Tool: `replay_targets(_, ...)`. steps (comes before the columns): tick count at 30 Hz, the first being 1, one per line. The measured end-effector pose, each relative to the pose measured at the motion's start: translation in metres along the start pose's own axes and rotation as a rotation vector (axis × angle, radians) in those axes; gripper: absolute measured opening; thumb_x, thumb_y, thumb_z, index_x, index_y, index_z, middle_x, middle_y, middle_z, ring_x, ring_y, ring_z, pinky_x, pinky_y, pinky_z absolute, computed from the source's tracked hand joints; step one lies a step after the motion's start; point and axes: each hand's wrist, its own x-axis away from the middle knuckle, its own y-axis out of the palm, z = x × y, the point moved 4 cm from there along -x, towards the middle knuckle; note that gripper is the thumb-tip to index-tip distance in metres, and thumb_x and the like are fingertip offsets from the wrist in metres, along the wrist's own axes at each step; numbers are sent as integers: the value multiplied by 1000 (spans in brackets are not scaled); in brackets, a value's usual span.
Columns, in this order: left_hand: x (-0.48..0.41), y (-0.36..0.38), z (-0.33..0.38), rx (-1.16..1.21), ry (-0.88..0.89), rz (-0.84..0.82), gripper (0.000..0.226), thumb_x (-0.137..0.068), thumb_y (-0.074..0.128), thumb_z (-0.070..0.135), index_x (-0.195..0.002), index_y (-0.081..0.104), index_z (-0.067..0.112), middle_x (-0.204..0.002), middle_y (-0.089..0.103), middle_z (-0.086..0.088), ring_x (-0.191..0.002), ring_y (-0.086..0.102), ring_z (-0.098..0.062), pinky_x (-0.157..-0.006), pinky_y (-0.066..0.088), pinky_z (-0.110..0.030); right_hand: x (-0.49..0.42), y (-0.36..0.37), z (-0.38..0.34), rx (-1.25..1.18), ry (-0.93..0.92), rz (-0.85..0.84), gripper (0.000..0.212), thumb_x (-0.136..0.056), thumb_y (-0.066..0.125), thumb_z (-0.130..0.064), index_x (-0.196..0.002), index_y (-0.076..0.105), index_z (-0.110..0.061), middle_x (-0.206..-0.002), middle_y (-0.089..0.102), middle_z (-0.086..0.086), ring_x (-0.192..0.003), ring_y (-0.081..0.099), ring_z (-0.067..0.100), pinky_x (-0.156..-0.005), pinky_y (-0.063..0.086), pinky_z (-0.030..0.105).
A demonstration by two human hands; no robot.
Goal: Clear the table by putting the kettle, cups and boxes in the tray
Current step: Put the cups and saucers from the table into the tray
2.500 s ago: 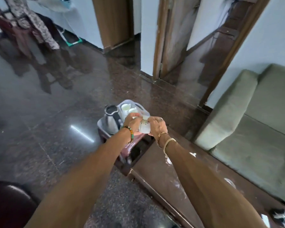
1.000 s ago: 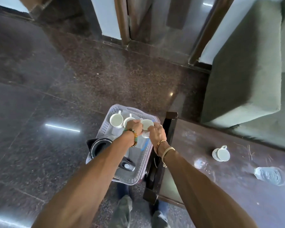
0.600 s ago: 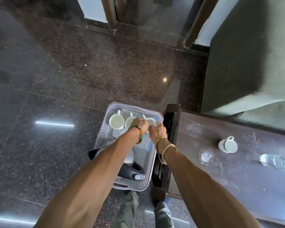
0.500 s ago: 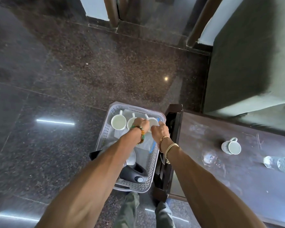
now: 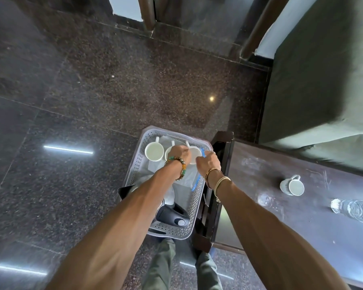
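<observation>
Holding kettle (image 5: 172, 214) and three cups (image 5: 154, 152), the tray (image 5: 170, 231); left hand (image 5: 179, 154) and right hand (image 5: 209, 162) pinching rightmost cup (image 5: 195, 153).

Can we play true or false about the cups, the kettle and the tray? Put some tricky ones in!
1. The kettle stands on the table. False: it sits in the tray, at the near end.
2. A white cup stands on the table. True.
3. Both hands are empty. False: the left hand and the right hand hold a held cup at the tray's far end.
4. The clear glass is on the table. True.
5. The tray has just one cup in it. False: three cups line its far end, counting the held cup.
</observation>
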Motion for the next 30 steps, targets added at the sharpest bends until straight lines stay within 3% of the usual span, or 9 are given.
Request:
replay_targets(5,12,-20,6,14,46,-31,33,-98,45,4,-126,61,-4,-130,61,-21,-120,58,-34,-99,50,-42,16,-20,2,-13,-32,27,43,-88,51,-12,-132,52,-12,-122,62,12,-109,59,31,-78,39,24)
replay_targets(8,22,-29,8,5,73,-43,34,-99,47,6,-129,58,-4,-133,58,-22,-122,57,-36,-100,50,-42,30,-32,8,-2,-53,39,27,-86,51,-13,-113,56,-15,-108,62,11,-93,57,31,-75,39,25)
replay_targets(13,50,-25,20,-38,145,-58,33,-99,48,11,-128,60,0,-130,60,-22,-120,58,-37,-99,50,-43,57,-55,29,-126,-38,86,47,-85,54,-19,-132,50,-20,-121,63,10,-106,64,30,-96,52,38)
replay_targets(17,82,2,33,-97,201,-69,17,-93,51,15,-93,67,13,-96,64,-9,-101,64,-30,-90,56,-43,81,-78,51,-111,-71,114,49,-84,56,-19,-133,52,-18,-122,64,10,-109,63,31,-98,49,34)
replay_targets(20,116,32,50,-108,299,-133,10,-86,57,15,-82,67,18,-86,63,-6,-88,62,-25,-82,53,-35,100,-108,72,24,-139,185,25,-84,54,-14,-108,58,-15,-108,61,10,-103,58,30,-86,45,31)
replay_targets(23,147,59,67,-110,384,-207,12,-70,62,25,-79,66,19,-79,60,-7,-82,61,-24,-79,52,-34,109,-144,93,43,-169,246,37,-90,57,-8,-127,56,-11,-128,57,14,-119,54,32,-95,40,31)
replay_targets(25,168,77,80,-114,432,-259,12,-64,59,26,-68,61,16,-73,55,-12,-75,54,-23,-71,46,-35,121,-172,107,48,-197,336,39,-90,58,-11,-129,56,-11,-131,55,14,-119,53,29,-95,38,28)
replay_targets(27,184,91,94,-126,460,-268,13,-68,63,27,-73,66,15,-79,65,-17,-81,63,-25,-80,54,-39,134,-199,119,55,-232,452,39,-86,62,-21,-123,59,-10,-123,59,13,-114,54,28,-91,38,28)
replay_targets(30,214,117,113,-112,515,-252,8,-80,67,25,-85,72,21,-102,75,-11,-102,69,-26,-93,56,-43,159,-239,151,-67,-248,596,46,-87,58,-27,-130,54,-12,-125,57,11,-119,49,27,-100,35,31)
